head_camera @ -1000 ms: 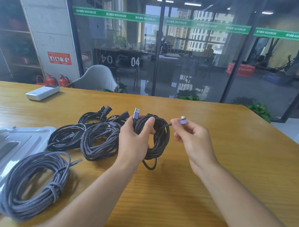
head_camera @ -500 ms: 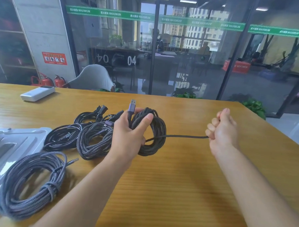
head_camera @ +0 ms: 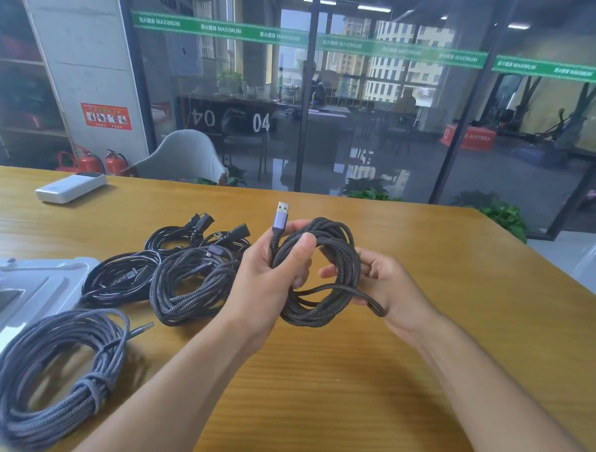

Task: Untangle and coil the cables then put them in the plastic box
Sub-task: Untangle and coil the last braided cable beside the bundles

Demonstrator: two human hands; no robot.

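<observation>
Left grip (head_camera: 270,276): closed around braided coil (head_camera: 321,274), thumb across strands, USB plug (head_camera: 280,215) upright above fingers. Right grip (head_camera: 386,291): fingers curled around coil's right side, loose strand crossing palm. Coil held above desk (head_camera: 421,333), mid-width. Remaining cable bundles (head_camera: 185,282) toward left edge. Tied grey coil (head_camera: 54,375) at near-left corner, partly on plastic box (head_camera: 31,282). White device (head_camera: 71,187) at far-left corner.

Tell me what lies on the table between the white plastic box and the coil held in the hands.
In the head view, between the plastic box and the held coil: a black cable bundle, then a braided bundle.
</observation>
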